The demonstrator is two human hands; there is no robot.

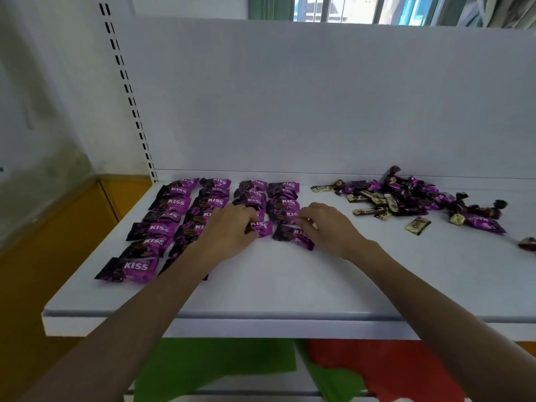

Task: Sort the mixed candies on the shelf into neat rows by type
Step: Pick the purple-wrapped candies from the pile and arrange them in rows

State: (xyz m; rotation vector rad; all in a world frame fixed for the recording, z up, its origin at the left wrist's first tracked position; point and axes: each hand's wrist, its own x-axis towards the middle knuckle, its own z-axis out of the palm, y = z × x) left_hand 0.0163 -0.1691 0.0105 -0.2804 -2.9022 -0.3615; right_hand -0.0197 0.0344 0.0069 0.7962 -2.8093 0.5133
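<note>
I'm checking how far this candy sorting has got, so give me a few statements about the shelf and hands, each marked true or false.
1. The purple Kiss candies lie in rows on the left part of the shelf. True.
2. The mixed pile sits at the left end of the shelf. False: it lies to the right, near the back panel.
3. The left hand rests on a purple candy at the front of the third row. True.
4. The right hand is reaching into the mixed pile. False: its fingers touch a purple candy at the front of the fourth row.
5. Every candy in the pile is purple. False: several cream-and-brown wrappers lie among and beside them.
</note>
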